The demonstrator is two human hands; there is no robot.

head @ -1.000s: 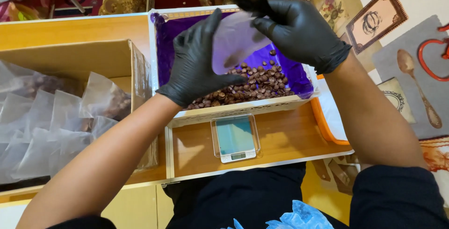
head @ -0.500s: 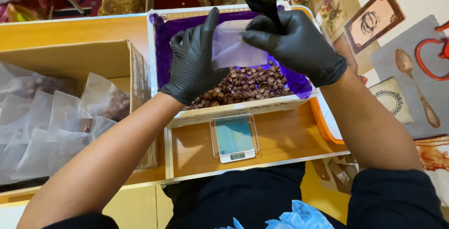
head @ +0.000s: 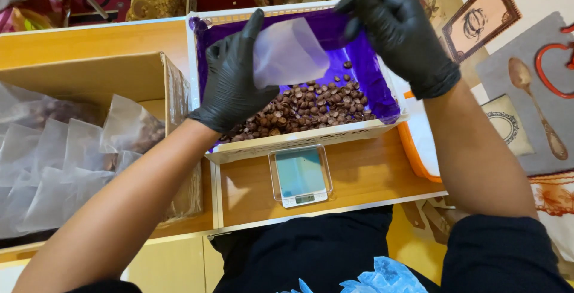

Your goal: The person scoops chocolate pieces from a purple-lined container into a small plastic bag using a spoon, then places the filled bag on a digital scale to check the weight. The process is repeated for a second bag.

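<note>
My left hand [head: 234,81], in a black glove, holds a small translucent plastic pouch [head: 287,51] by its left edge above a white basket [head: 299,142] lined with purple plastic. My right hand [head: 402,30], also gloved in black, is raised at the pouch's upper right corner with the fingers bent and a dark object pinched at the top edge of the picture. Brown nuts [head: 311,107] lie heaped in the near half of the basket. A small digital scale [head: 300,176] sits on the wooden tray in front of the basket, nothing on its pan.
A cardboard box [head: 89,143] at the left holds several filled clear pouches. An orange-rimmed tray [head: 418,155] lies right of the basket. A patterned tablecloth with a spoon picture [head: 532,107] covers the right side. Wooden tray surface [head: 359,173] surrounds the scale.
My right hand has lifted off the pouch and moved up and to the right. The pouch stays in my left hand, now more upright and spread.
</note>
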